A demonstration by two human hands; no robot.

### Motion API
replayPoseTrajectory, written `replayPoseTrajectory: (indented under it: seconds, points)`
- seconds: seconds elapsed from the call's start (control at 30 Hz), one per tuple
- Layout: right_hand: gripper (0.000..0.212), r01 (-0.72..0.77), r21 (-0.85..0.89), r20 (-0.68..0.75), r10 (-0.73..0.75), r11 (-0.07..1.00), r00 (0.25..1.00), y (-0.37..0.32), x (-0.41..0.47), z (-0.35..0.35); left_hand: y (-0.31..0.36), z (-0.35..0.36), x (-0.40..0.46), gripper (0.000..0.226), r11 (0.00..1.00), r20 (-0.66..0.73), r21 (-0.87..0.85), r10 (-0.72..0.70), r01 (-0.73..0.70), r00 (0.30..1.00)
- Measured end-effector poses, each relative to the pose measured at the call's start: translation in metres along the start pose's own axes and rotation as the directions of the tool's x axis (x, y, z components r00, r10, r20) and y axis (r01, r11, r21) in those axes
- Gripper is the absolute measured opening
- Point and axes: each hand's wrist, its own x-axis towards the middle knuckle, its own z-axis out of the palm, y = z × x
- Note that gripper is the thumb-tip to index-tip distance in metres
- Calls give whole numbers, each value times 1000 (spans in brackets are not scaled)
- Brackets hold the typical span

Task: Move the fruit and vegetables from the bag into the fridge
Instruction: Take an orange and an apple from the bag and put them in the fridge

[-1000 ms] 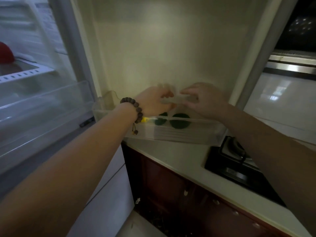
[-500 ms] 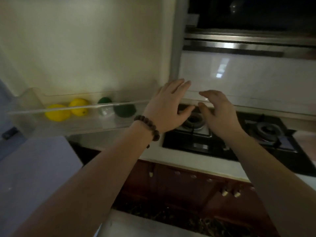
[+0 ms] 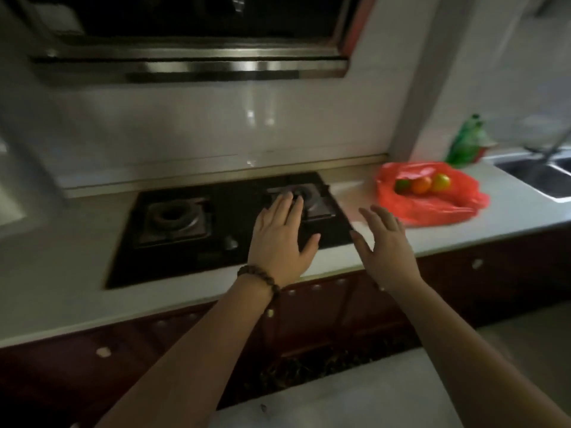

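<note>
A red plastic bag [image 3: 432,202] lies open on the white countertop [image 3: 77,267] at the right. Inside it I see a green fruit [image 3: 402,186], an orange fruit [image 3: 421,185] and a yellow-green fruit [image 3: 441,181]. My left hand [image 3: 279,242], with a bead bracelet on the wrist, hovers over the right burner with fingers spread and holds nothing. My right hand [image 3: 386,245] is also empty, fingers apart, over the counter just left of the bag. The fridge is out of view.
A black two-burner gas hob [image 3: 185,230] is set into the counter under a range hood [image 3: 191,63]. A green bottle [image 3: 468,142] stands behind the bag. A steel sink [image 3: 537,176] lies at the far right. Dark red cabinets run below.
The view has swung right, from the fridge door bin with lemons and green fruit to the hob and the bag. Both hands left the bin and moved right, empty.
</note>
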Motion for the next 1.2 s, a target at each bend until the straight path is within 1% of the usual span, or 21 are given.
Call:
replayPoseTrajectory:
  seconds: [0.13, 0.3, 0.4, 0.6, 0.67, 0.77, 0.87, 1.07, 1.2]
  points:
    - [49, -198, -32, -3, 198, 980, 980, 100, -36, -33, 74, 73, 22, 74, 999, 100, -28, 45, -43, 994]
    - [49, -380, -20, -47, 378, 925, 924, 187, -77, -71, 151, 137, 40, 72, 992, 173, -63, 115, -105, 978]
    - [50, -461, -26, -73, 458, 887, 886, 222, -90, -88, 186, 163, 53, 76, 983, 195, -94, 173, -157, 965]
    - [49, -550, -23, -110, 544, 835, 832, 280, -87, -102, 232, 207, 91, 76, 968, 197, -133, 238, -215, 951]
    - [50, -561, -17, -100, 557, 827, 824, 298, -76, -101, 242, 222, 107, 76, 965, 203, -148, 245, -218, 948]
    - [49, -546, -14, -91, 543, 837, 835, 329, -52, -94, 251, 249, 138, 75, 961, 197, -157, 254, -226, 947]
    - [48, -528, -14, -67, 526, 849, 848, 365, -16, -86, 253, 278, 177, 73, 969, 196, -156, 221, -193, 955]
    - [47, -467, -38, 33, 468, 884, 883, 443, 86, -70, 267, 333, 269, 76, 980, 204, -186, 111, -72, 973]
    - [47, -412, -62, 57, 416, 909, 908, 478, 158, -66, 272, 358, 328, 72, 984, 192, -169, 93, -60, 977]
